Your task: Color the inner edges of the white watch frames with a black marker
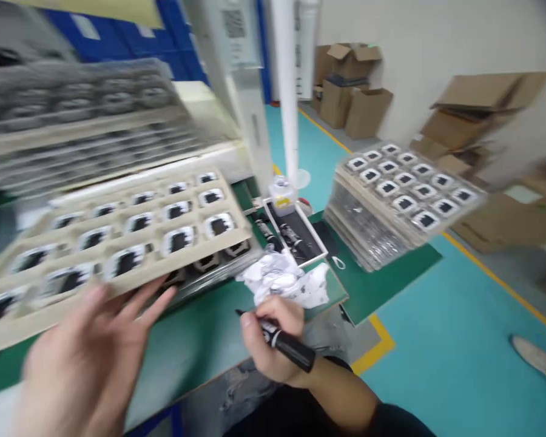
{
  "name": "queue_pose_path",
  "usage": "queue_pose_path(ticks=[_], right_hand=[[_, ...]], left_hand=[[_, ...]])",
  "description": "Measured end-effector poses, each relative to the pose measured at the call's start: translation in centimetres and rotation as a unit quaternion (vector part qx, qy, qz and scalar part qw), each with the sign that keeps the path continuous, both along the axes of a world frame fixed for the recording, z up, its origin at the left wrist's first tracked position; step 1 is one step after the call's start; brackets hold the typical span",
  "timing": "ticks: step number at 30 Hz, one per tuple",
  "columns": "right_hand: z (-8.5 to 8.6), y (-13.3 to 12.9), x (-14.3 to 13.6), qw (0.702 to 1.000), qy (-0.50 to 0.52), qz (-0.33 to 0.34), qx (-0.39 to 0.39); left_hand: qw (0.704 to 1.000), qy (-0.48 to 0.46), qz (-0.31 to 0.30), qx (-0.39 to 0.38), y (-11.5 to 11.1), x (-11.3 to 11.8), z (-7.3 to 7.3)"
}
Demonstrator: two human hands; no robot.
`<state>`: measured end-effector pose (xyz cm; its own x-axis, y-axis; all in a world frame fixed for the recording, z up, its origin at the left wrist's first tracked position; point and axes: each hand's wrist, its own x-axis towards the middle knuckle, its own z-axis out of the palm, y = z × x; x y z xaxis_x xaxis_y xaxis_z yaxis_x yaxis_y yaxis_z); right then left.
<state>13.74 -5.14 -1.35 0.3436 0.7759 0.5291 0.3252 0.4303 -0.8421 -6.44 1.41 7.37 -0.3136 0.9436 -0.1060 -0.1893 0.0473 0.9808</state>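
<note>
My left hand (91, 358) grips the front edge of a beige tray (164, 276), its thumb on the rim and its fingers underneath. Black-and-white parts (178, 240) sit in rows in the tray's pockets. The tray is tilted above clear trays that hold similar parts. In my right hand (277, 346) is a black marker (293, 349), uncapped, its dark tip pointing left over the green table (209, 340). A crumpled white cloth (286, 279) with dark spots lies just beyond my right hand.
Behind the cloth stands a white box (321, 256) with markers and a small bottle (282, 193). To the right is a tall stack of clear trays (368, 227) with parts. More stacked trays (86, 155) fill the back left. A white post (285, 91) rises mid-view. Cardboard boxes (368, 112) stand beyond.
</note>
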Motion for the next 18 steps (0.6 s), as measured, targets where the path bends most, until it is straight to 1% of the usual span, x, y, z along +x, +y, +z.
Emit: queue_pose_path(ticks=[1, 2, 3, 5, 8, 12, 15, 18], right_hand=[[0.0, -0.1, 0.3, 1.000, -0.010, 0.003, -0.004], [0.0, -0.1, 0.6, 1.000, -0.017, 0.010, -0.008], [0.0, -0.1, 0.8, 1.000, -0.018, 0.021, -0.004], [-0.1, 0.1, 1.1, 0.999, -0.014, 0.034, 0.005], [-0.1, 0.4, 1.2, 0.999, -0.015, 0.033, 0.016], [0.0, 0.4, 1.3, 0.999, -0.021, 0.031, 0.020], [-0.1, 0.5, 1.4, 0.999, -0.021, 0.028, 0.026], [-0.3, 0.7, 1.5, 0.999, -0.023, 0.012, 0.036]], left_hand=[[0.995, -0.072, 0.062, -0.012, 0.5, 1.1, 0.7], [0.988, -0.121, 0.098, 0.004, 1.1, 2.1, 1.2], [0.981, -0.154, 0.119, 0.012, 1.7, 2.8, 1.4], [0.970, -0.188, 0.151, 0.031, 2.4, 3.7, 1.4], [0.965, -0.198, 0.161, 0.058, 2.1, 4.3, 0.6], [0.967, -0.184, 0.145, 0.099, 0.2, 5.2, -0.4], [0.967, -0.171, 0.147, 0.122, -1.1, 5.8, -0.3], [0.964, -0.162, 0.152, 0.147, -1.6, 6.2, 0.0]])
